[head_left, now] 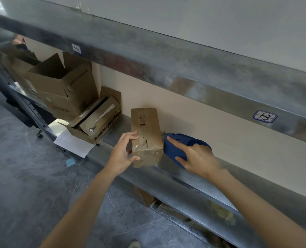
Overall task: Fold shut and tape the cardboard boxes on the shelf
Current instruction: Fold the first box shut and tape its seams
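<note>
My left hand (pixel 123 153) grips the near left corner of the small box (pixel 146 129), fingers over its top and thumb on the near face. The box sits closed at the near edge of the shelf (pixel 193 187), its long axis and seam running near to far. Touching its right side is the tape dispenser (pixel 177 145), held in my right hand (pixel 198 158) with the forefinger laid along it. I judge it must come left over the top to reach that seam.
</note>
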